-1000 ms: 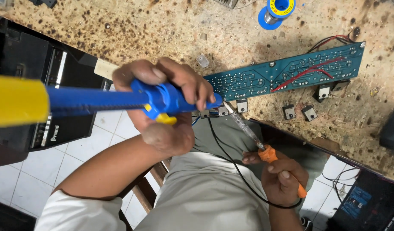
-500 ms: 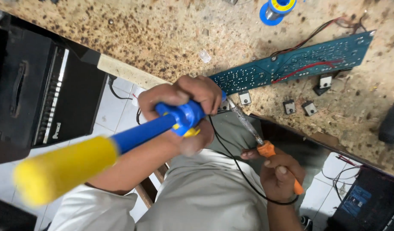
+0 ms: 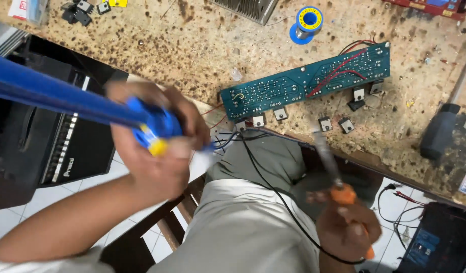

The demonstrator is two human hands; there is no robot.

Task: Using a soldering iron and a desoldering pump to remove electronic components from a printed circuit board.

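My left hand (image 3: 154,146) grips a blue desoldering pump (image 3: 76,98) with a yellow button; its long body runs up to the left, and its tip points toward the near edge of the bench. My right hand (image 3: 346,227) holds an orange-handled soldering iron (image 3: 334,172), its metal shaft pointing up at the bench edge, below the board. A long green circuit board (image 3: 303,83) with red wires and several black transistors along its near edge lies on the speckled bench (image 3: 192,45). Both hands are blurred by motion.
A solder spool (image 3: 307,21) on a blue disc stands behind the board. A black amplifier case (image 3: 46,141) sits at left on the tiled floor. A black-handled tool (image 3: 442,131) lies at right. Loose black parts (image 3: 83,11) rest at the far left. A black cord (image 3: 273,192) crosses my lap.
The pump has swung so its body now points up-left and has drawn back from the board. My right hand has moved the iron lower and right, away from the board's edge.
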